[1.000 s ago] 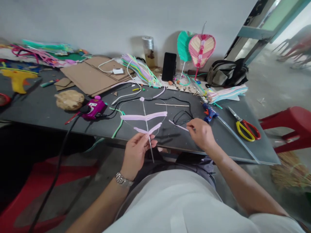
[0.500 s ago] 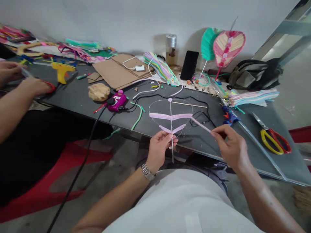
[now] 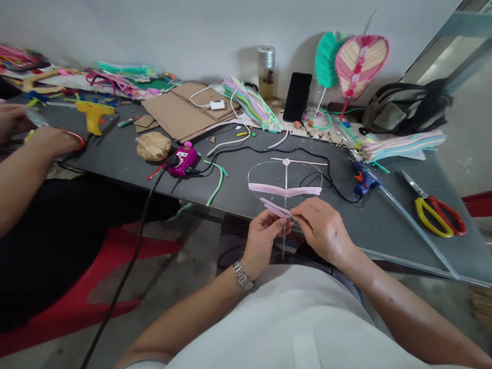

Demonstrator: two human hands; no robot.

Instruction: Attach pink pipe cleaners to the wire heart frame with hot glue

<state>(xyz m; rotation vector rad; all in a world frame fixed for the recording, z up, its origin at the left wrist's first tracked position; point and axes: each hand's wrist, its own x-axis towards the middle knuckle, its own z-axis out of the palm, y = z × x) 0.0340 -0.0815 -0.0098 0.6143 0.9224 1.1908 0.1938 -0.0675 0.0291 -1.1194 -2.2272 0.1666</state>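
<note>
My left hand [image 3: 262,240] pinches the stick of a wire fan frame [image 3: 285,180], a thin loop with pale pink straw strips [image 3: 284,191] laid across it. It hovers at the near edge of the grey table [image 3: 115,154]. My right hand [image 3: 323,229] is closed on a loose pink straw piece [image 3: 277,209] and presses it against the frame just above my left fingers. Both hands meet at the stick, above my lap.
A blue glue gun [image 3: 363,178] and red-yellow scissors [image 3: 436,211] lie right of my hands. A purple glue gun [image 3: 183,160], cardboard [image 3: 184,110], straw bundles [image 3: 251,105], a phone [image 3: 297,96] and finished fans [image 3: 359,61] are further back. Another person's hands [image 3: 46,138] work at the left.
My right hand picked up the pink straw piece from the table and brought it left to the frame. The view shifted, bringing the other person's hands into sight.
</note>
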